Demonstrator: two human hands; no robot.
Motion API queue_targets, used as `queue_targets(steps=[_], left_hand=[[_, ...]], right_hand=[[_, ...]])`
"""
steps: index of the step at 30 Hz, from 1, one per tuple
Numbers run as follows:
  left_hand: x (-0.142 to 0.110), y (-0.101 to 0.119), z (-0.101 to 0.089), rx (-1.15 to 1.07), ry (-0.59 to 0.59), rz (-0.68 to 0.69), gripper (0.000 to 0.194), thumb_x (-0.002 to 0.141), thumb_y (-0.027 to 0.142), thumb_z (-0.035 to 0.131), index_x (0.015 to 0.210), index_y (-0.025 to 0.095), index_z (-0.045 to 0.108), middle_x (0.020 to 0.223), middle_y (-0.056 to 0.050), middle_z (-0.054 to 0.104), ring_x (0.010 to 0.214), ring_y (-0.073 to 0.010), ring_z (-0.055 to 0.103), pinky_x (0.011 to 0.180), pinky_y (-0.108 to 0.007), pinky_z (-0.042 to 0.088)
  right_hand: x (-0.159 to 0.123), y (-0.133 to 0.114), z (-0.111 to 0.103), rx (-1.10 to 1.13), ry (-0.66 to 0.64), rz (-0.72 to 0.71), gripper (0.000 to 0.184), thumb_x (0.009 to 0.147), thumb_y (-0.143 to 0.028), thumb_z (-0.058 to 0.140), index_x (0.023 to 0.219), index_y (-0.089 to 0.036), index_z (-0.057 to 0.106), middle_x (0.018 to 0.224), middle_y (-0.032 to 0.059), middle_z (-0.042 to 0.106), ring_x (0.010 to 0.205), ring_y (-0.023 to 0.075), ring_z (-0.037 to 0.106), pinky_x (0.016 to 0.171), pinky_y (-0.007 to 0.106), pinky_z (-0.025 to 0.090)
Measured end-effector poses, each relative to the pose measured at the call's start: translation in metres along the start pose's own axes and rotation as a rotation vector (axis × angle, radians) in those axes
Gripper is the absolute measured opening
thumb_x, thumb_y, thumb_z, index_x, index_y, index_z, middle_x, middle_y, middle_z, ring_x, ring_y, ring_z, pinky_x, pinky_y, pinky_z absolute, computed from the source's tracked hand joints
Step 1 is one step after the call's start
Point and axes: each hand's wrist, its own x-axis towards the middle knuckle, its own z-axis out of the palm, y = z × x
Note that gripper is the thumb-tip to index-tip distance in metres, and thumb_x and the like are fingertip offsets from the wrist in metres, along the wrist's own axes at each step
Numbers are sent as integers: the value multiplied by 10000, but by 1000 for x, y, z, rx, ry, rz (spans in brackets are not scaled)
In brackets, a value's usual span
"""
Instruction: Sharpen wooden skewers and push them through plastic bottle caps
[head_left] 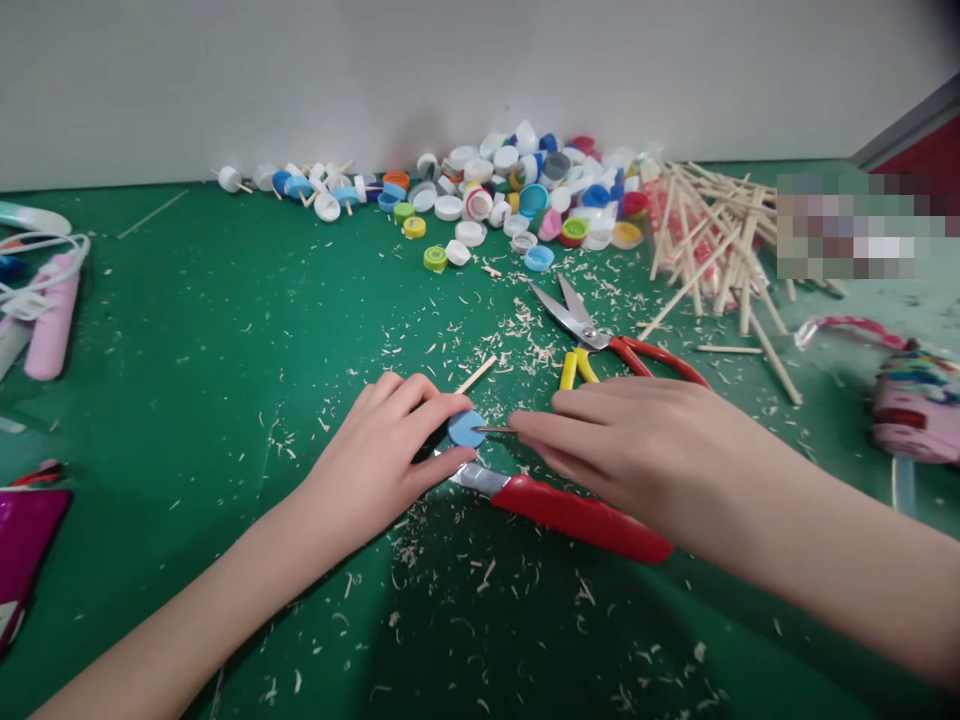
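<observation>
My left hand (382, 450) grips a small blue bottle cap (465, 429) between thumb and fingers, just above the green mat. My right hand (637, 445) pinches a thin wooden stick (493, 429) whose tip meets the cap's side. A red-handled utility knife (570, 512) lies on the mat under both hands. Its blade end points left, below the cap.
Red-handled scissors (600, 338) lie open behind my right hand, with a yellow-handled tool (576, 368) beside them. A heap of coloured bottle caps (525, 195) sits by the wall. Wooden sticks (720, 240) are piled at right. Shavings litter the green mat (187, 330). Pink objects lie at both edges.
</observation>
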Motion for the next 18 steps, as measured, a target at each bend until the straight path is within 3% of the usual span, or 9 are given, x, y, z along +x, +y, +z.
queue_targets(steps=[3, 11, 18], left_hand=[[0, -1, 0, -2, -8, 4, 348, 900, 487, 435, 1176, 296, 528, 1002, -14, 562, 912, -174, 434, 787, -326, 383], [1, -3, 0, -28, 3, 24, 331, 890, 473, 468, 1154, 282, 532, 1011, -15, 567, 927, -181, 435, 804, -341, 369], [1, -4, -1, -61, -12, 30, 319, 896, 471, 458, 1143, 282, 528, 1015, -9, 559, 926, -178, 423, 777, -325, 343]], right_hand=[[5, 0, -6, -24, -65, -14, 232, 951, -229, 399, 938, -217, 630, 658, -7, 531, 567, 138, 468, 537, 304, 283], [26, -2, -16, -137, -113, -137, 159, 887, -172, 456, 767, -209, 553, 641, -11, 526, 587, 141, 450, 551, 309, 256], [55, -8, -29, -245, -492, -138, 102, 775, -128, 592, 744, -220, 563, 626, -20, 587, 514, 133, 440, 501, 314, 201]])
